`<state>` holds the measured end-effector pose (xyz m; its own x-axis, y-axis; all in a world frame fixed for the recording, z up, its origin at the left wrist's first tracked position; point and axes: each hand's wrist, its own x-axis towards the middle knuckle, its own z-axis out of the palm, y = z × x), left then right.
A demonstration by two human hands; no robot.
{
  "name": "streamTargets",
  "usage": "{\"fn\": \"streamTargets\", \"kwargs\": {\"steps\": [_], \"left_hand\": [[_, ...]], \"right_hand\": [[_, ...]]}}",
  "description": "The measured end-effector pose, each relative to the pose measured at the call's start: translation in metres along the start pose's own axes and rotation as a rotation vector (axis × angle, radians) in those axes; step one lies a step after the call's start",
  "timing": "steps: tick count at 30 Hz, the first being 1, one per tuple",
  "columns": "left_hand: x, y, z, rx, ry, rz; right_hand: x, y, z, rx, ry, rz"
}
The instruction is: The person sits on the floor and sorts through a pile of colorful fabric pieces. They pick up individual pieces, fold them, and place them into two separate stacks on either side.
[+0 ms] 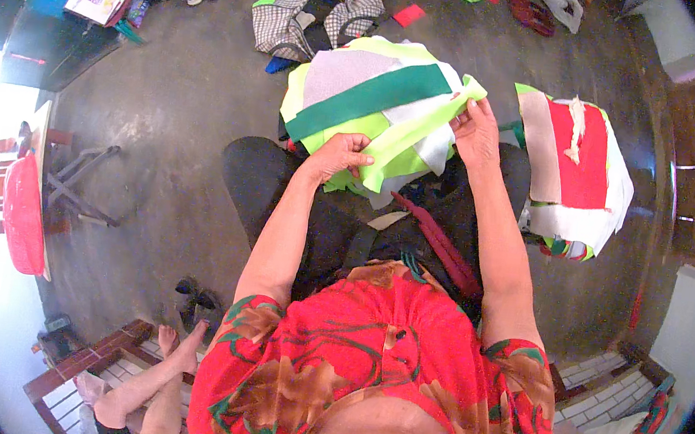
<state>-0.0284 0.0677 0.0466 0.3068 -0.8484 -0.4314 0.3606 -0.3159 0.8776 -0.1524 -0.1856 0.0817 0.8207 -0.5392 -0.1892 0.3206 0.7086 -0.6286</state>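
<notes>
Between my two hands stretches a lime-green strip of cloth (415,136). My left hand (340,158) pinches its lower end, thumb on top. At the upper right end, my right hand (475,132) grips it between thumb and fingers. Under the strip lies a heap of fabric pieces (340,72) in grey, white and lime, in front of my knees. A dark green strip (374,100) runs slantwise across that heap, just beyond my left hand. On my lap rest a maroon strip (439,243) and a small pale scrap (387,220).
To the right stands another pile draped with red cloth (576,153) and white cloth. A checked garment or bag (298,14) lies beyond the heap, near a red scrap (408,15). At left are a red basin (24,214) and a folding stand (81,182). Another person's legs (161,384) show lower left.
</notes>
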Motion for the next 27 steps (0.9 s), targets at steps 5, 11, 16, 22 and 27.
{"fn": "streamTargets", "kwargs": {"steps": [5, 11, 16, 22, 27], "left_hand": [[-0.002, -0.004, -0.005, 0.005, 0.056, 0.034], [0.000, -0.018, -0.015, 0.337, 0.199, 0.277], [0.012, -0.026, -0.001, 0.334, 0.202, 0.320], [0.006, -0.021, 0.000, 0.434, 0.245, 0.361], [0.005, -0.010, -0.045, 0.366, 0.244, 0.406]], "right_hand": [[0.006, 0.001, -0.009, 0.021, 0.050, -0.039], [0.012, 0.006, -0.007, -0.157, 0.039, -0.059], [0.006, -0.027, -0.091, -0.019, 0.085, -0.025], [-0.010, -0.042, -0.116, -0.065, -0.008, -0.037], [-0.018, -0.026, -0.075, 0.042, 0.077, -0.031]]}}
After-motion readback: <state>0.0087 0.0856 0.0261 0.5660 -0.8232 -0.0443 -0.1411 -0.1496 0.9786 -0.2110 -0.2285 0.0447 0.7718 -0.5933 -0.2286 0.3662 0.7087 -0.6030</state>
